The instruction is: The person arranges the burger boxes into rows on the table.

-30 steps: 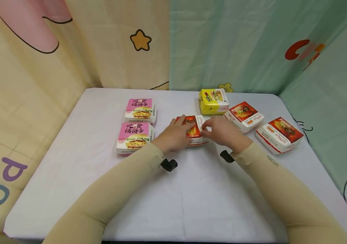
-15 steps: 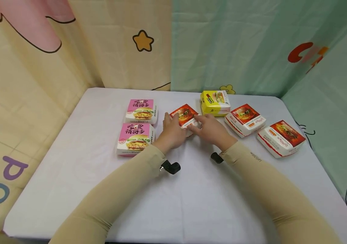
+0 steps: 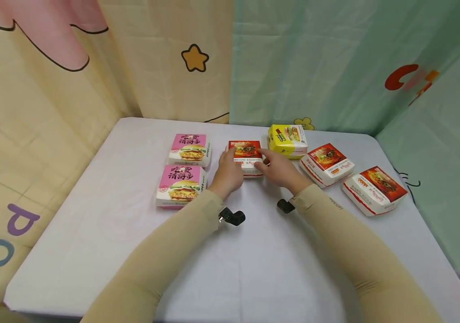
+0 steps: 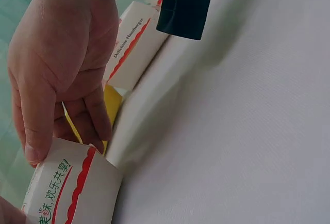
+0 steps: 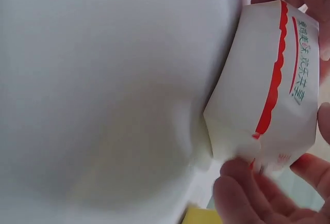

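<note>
Cream and green curtains (image 3: 306,67) close in the far side of my white-covered desk (image 3: 72,233). Near the middle, towards the back, is the red-topped box (image 3: 247,155) I am handling, its picture facing up and its front edge nearly square to me. It seems to rest on the cloth, though I can't be sure its whole base touches.

My left hand (image 3: 228,174) grips its left end, and my right hand (image 3: 281,171) pinches the right end, thumb on the near corner and fingers bent round behind. Neither has let go.

Just right of it, a small gap away, sits the yellow box (image 3: 287,141). To the left, a little apart, the back pink box (image 3: 190,148) and the front pink box (image 3: 181,186) stand one behind the other, facing the same way. Further right, the nearer red box (image 3: 327,163) and the far-right red box (image 3: 377,190) lie askew.

I'd judge the work partway along: the pink pair looks settled in its column, this box looks almost straight but unreleased, and the two slanted ones, untouched by me, look like what is left.
</note>
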